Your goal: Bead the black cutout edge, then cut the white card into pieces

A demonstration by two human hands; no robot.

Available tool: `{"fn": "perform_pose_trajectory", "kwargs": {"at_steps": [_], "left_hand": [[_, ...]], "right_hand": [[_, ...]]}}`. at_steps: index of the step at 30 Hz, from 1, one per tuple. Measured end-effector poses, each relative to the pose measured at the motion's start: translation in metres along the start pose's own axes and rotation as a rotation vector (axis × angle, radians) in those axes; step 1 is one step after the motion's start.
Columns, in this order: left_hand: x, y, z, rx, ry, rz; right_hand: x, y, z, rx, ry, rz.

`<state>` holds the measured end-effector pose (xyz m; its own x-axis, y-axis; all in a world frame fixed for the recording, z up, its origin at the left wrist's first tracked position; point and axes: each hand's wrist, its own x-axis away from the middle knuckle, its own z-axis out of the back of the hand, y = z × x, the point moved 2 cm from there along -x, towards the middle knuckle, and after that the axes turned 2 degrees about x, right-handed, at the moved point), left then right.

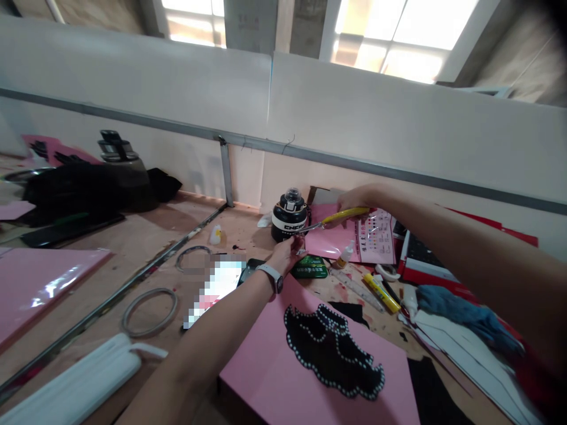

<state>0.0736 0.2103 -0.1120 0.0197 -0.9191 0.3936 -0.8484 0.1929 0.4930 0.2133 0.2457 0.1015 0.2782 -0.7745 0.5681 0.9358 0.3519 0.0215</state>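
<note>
My right hand (349,205) is closed around a yellow-handled tool (343,217) with a slim metal tip that points left. Just below that tip, my left hand (290,252) has its fingers pinched together; what they hold is too small to make out. A watch with a pale strap (271,277) is on the left wrist. In front of the hands lies a pink board (261,360). On it rests a scalloped black piece (319,354) edged with white beads. Close behind the left hand stands a black-and-white bottle (287,218).
Near the hands lie a green tin (310,267), a small dropper bottle (345,255), a yellow tube (381,293) and a pink printed packet (376,236). A lit phone (219,289) and wire coils (150,313) lie left. A blue cloth (465,313) lies right. A white partition (177,77) stands behind.
</note>
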Motion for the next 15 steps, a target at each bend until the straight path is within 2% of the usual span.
{"fn": "perform_pose_trajectory", "kwargs": {"at_steps": [8, 15], "left_hand": [[-0.003, -0.001, -0.001, 0.016, 0.015, -0.003], [-0.001, 0.0, 0.0, 0.015, 0.018, -0.005]], "right_hand": [[-0.009, 0.008, 0.0, 0.021, -0.039, 0.038], [-0.007, 0.013, -0.003, 0.017, 0.01, 0.113]]}}
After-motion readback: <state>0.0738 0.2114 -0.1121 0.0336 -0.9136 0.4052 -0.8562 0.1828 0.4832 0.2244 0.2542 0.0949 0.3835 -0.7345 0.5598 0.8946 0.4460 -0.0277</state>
